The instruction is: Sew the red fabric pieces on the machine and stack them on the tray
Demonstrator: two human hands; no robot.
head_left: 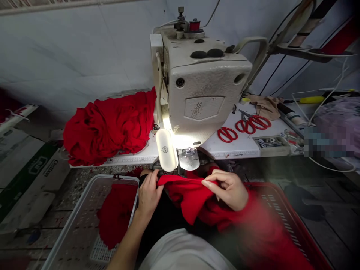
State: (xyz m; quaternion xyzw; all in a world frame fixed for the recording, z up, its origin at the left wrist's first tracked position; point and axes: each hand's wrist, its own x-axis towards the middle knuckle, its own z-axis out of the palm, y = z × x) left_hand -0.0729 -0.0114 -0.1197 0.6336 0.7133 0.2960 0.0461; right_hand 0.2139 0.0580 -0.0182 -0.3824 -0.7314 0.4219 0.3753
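Between my two hands a piece of red fabric (187, 191) is stretched by its upper edge, just in front of the sewing machine (202, 86). My left hand (149, 193) pinches the fabric's left corner between thumb and fingers. On the other side, my right hand (229, 189) grips the same edge with thumb and forefinger, and folds of red cloth hang below it. The machine's presser foot area, lit by a white lamp (165, 150), lies directly beyond the cloth; the needle cannot be made out clearly.
A heap of red fabric (109, 127) lies left of the machine. Red-handled scissors (250, 123) and a tray of bobbins (268, 143) sit to the right. Below stand a white basket (73, 210) with red pieces and a red basket (292, 210).
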